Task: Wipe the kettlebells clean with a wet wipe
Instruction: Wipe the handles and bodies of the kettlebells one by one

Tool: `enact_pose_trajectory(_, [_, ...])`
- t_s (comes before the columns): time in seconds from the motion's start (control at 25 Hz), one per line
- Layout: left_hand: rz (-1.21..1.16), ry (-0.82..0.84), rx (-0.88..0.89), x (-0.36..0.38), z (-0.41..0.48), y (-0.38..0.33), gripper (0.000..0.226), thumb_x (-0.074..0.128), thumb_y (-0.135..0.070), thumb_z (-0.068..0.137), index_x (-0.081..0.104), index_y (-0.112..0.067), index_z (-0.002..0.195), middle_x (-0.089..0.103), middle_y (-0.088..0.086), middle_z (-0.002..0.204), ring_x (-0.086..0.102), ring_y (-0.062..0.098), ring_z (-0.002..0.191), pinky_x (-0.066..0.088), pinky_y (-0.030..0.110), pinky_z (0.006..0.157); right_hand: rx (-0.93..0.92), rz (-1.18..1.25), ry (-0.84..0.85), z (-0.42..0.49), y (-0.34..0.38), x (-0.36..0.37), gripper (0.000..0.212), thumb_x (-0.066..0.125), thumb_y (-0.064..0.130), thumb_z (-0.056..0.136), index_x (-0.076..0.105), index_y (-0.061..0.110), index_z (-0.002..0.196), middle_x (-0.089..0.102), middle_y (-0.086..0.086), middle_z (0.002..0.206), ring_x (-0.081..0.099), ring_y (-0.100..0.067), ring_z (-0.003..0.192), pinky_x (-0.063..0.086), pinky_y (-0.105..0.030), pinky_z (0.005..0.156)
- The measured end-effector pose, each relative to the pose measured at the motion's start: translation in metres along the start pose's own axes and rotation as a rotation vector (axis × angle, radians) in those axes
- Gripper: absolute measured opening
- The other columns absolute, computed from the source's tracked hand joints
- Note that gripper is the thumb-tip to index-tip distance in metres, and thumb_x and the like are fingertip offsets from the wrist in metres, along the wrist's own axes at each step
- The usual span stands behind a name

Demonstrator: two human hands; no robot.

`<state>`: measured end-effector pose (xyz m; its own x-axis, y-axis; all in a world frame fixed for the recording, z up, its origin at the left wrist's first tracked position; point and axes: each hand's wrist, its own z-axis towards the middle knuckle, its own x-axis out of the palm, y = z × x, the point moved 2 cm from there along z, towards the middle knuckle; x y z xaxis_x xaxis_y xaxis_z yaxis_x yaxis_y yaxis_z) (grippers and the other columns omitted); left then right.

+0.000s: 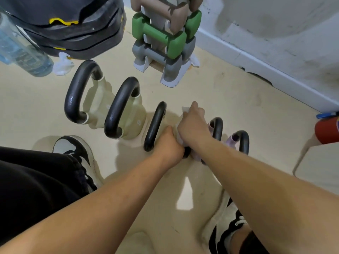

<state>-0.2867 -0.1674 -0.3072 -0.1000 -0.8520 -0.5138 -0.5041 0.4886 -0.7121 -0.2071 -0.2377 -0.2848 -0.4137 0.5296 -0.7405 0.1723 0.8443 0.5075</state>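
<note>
Several kettlebells with black handles stand in a row on the floor. Two pale green ones (pixel 95 105) (pixel 132 118) are at the left. A third black handle (pixel 156 123) rises in the middle, its body mostly hidden by my hands. Two lilac ones (pixel 217 128) (pixel 242 142) stand at the right. My left hand (pixel 167 145) grips the lower end of the middle handle. My right hand (pixel 192 123) presses a white wet wipe (pixel 185 109) against that kettlebell's body; only the wipe's corner shows.
A rack of grey, green and beige dumbbells (pixel 165 37) stands behind the row. Black weight plates (pixel 73 30) and a water bottle (pixel 22 50) lie at the back left, next to a crumpled white wipe (pixel 62 65). A red can (pixel 326 129) stands right. My shoes (pixel 73 149) flank the kettlebells.
</note>
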Motion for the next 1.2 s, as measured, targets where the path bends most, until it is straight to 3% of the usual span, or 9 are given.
enact_pose_trajectory(0.08, [-0.070, 0.055, -0.024, 0.001, -0.001, 0.004, 0.010, 0.054, -0.015, 0.099, 0.060, -0.015, 0.107, 0.066, 0.001, 0.100, 0.059, 0.013, 0.084, 0.056, 0.023, 0.077, -0.018, 0.093, 0.008, -0.033, -0.017, 0.014, 0.065, 0.038, 0.027, 0.101, 0.003, 0.019, 0.155, 0.039, -0.007, 0.144, 0.055, -0.025, 0.108, 0.045, -0.033, 0.085])
enact_pose_trajectory(0.16, [-0.042, 0.126, -0.037, 0.004, -0.008, 0.010, 0.018, 0.056, -0.027, 0.098, 0.066, -0.017, 0.109, 0.073, 0.002, 0.101, 0.067, 0.019, 0.092, 0.058, 0.039, 0.087, 0.017, 0.165, 0.016, -0.056, -0.031, 0.028, 0.067, 0.035, 0.037, 0.103, -0.005, 0.024, 0.155, 0.051, -0.013, 0.135, 0.060, -0.028, 0.108, 0.048, -0.037, 0.091])
enact_pose_trajectory(0.32, [-0.140, 0.054, -0.048, 0.006, -0.010, 0.018, 0.014, 0.059, -0.019, 0.096, 0.067, -0.016, 0.108, 0.070, -0.008, 0.099, 0.066, 0.015, 0.089, 0.054, 0.019, 0.075, 0.018, 0.235, -0.081, -0.053, -0.027, 0.031, 0.049, 0.038, 0.034, 0.102, 0.022, 0.015, 0.145, 0.050, 0.001, 0.108, 0.060, -0.022, 0.097, 0.045, -0.032, 0.078])
enact_pose_trajectory(0.52, [-0.226, 0.024, -0.074, 0.002, -0.003, 0.009, 0.030, 0.064, -0.015, 0.089, 0.059, -0.021, 0.118, 0.069, -0.004, 0.106, 0.067, 0.020, 0.103, 0.055, 0.031, 0.087, 0.079, 0.147, -0.058, 0.020, 0.000, 0.002, 0.029, 0.037, 0.021, 0.102, 0.048, 0.008, 0.125, 0.055, -0.002, 0.123, 0.049, -0.021, 0.098, 0.037, -0.029, 0.082])
enact_pose_trajectory(0.6, [-0.192, 0.039, -0.076, 0.000, 0.000, 0.008, 0.050, 0.059, -0.008, 0.093, 0.050, -0.016, 0.141, 0.064, 0.001, 0.127, 0.061, 0.018, 0.119, 0.046, 0.024, 0.096, 0.124, 0.093, 0.064, 0.046, 0.004, -0.006, 0.023, 0.040, 0.016, 0.100, 0.058, 0.007, 0.110, 0.054, -0.007, 0.106, 0.049, -0.026, 0.093, 0.036, -0.028, 0.076])
enact_pose_trajectory(0.72, [-0.219, 0.062, -0.115, -0.002, 0.004, 0.008, 0.057, 0.056, -0.005, 0.094, 0.044, -0.013, 0.149, 0.057, 0.006, 0.141, 0.054, 0.020, 0.131, 0.042, 0.026, 0.107, 0.156, 0.152, 0.123, 0.058, 0.002, -0.007, 0.019, 0.042, 0.018, 0.097, 0.054, 0.009, 0.085, 0.052, -0.008, 0.090, 0.047, -0.026, 0.084, 0.040, -0.029, 0.069])
enact_pose_trajectory(0.8, [-0.218, 0.078, -0.137, -0.002, 0.004, 0.010, 0.052, 0.056, -0.008, 0.094, 0.048, -0.012, 0.145, 0.060, 0.005, 0.134, 0.057, 0.020, 0.125, 0.045, 0.029, 0.105, 0.046, 0.125, 0.049, 0.048, -0.004, -0.003, 0.024, 0.037, 0.022, 0.100, 0.056, 0.008, 0.097, 0.055, -0.008, 0.095, 0.047, -0.024, 0.086, 0.036, -0.027, 0.065])
enact_pose_trajectory(0.92, [-0.176, 0.123, -0.158, -0.004, -0.003, 0.011, 0.026, 0.055, -0.007, 0.093, 0.058, -0.013, 0.118, 0.066, 0.007, 0.114, 0.063, 0.024, 0.105, 0.052, 0.035, 0.093, -0.072, 0.139, -0.091, 0.008, -0.014, 0.007, 0.025, 0.035, 0.026, 0.103, 0.045, 0.012, 0.120, 0.052, -0.004, 0.114, 0.049, -0.020, 0.096, 0.040, -0.030, 0.082])
enact_pose_trajectory(1.2, [-0.035, 0.257, -0.181, 0.005, -0.013, 0.036, 0.019, 0.050, -0.012, 0.094, 0.066, -0.004, 0.099, 0.071, 0.013, 0.096, 0.061, 0.024, 0.081, 0.052, 0.035, 0.079, 0.120, 0.131, -0.156, -0.068, -0.028, 0.039, 0.027, 0.041, 0.032, 0.102, 0.035, 0.017, 0.124, 0.056, -0.003, 0.101, 0.061, -0.025, 0.087, 0.047, -0.038, 0.069])
